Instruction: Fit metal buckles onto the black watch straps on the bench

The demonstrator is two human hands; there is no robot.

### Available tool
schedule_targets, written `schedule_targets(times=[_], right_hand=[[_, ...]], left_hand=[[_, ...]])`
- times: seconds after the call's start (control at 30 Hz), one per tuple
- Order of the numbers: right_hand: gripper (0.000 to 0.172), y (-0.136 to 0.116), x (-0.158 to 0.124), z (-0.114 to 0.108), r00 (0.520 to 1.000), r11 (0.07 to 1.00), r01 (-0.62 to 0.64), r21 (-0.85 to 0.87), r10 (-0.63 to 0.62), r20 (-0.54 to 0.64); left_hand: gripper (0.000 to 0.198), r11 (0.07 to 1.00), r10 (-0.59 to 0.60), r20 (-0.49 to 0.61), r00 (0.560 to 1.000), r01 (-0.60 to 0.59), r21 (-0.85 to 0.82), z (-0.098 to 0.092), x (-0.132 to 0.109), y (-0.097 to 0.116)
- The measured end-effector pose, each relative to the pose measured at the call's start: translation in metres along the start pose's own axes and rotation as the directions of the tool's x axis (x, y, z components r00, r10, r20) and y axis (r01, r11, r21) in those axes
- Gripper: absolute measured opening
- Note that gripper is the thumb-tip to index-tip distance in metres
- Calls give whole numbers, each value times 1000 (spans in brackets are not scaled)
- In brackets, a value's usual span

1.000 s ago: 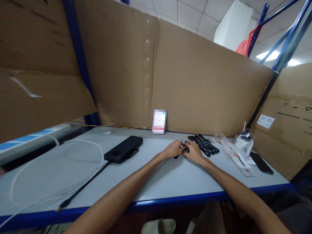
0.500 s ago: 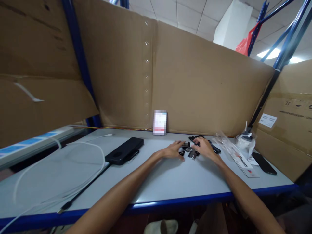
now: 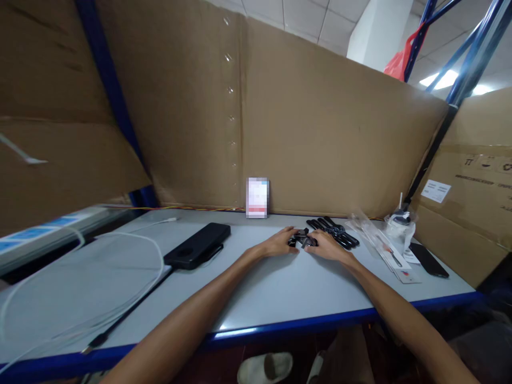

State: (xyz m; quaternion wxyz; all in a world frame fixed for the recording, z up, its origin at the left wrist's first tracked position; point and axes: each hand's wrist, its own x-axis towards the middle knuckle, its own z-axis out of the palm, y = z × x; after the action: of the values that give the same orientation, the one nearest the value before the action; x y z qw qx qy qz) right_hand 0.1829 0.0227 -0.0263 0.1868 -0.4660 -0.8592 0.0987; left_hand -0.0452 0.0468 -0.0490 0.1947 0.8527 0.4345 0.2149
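Note:
A small pile of dark, shiny pieces (image 3: 304,238) lies on the table between my two hands; their kind is too small to make out. My left hand (image 3: 281,242) is curved round the left side of the pile, thumb toward me and fingers on the far side. From the right, my right hand (image 3: 326,245) closes against the same pieces, its fingertips partly hiding them. Several long black handle-like items (image 3: 334,232) lie side by side just beyond my right hand, with something shiny and dark across them.
On the left of the table (image 3: 276,293) sit a black power bank-like device (image 3: 199,246) and looping white cables (image 3: 158,250). A lit phone (image 3: 257,198) leans on the cardboard wall (image 3: 320,122). To the right are clear packaging (image 3: 384,250), a bagged white cup (image 3: 400,226) and a black phone (image 3: 429,260).
Both hands have drawn closer together, and the spread pieces are now in a tighter pile between them. My right hand has moved off the black handle-like items, which show more fully.

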Motion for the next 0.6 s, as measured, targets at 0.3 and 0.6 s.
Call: schedule_targets(times=[0.3, 0.6], right_hand=[[61, 4, 17, 29, 987, 724, -112, 680, 158, -5], [40, 0, 13, 15, 969, 397, -148, 906, 240, 54]], left_hand=[[87, 997, -73, -231, 970, 71, -15, 33, 11, 11], [60, 973, -187, -255, 949, 214, 83, 13, 1, 19]])
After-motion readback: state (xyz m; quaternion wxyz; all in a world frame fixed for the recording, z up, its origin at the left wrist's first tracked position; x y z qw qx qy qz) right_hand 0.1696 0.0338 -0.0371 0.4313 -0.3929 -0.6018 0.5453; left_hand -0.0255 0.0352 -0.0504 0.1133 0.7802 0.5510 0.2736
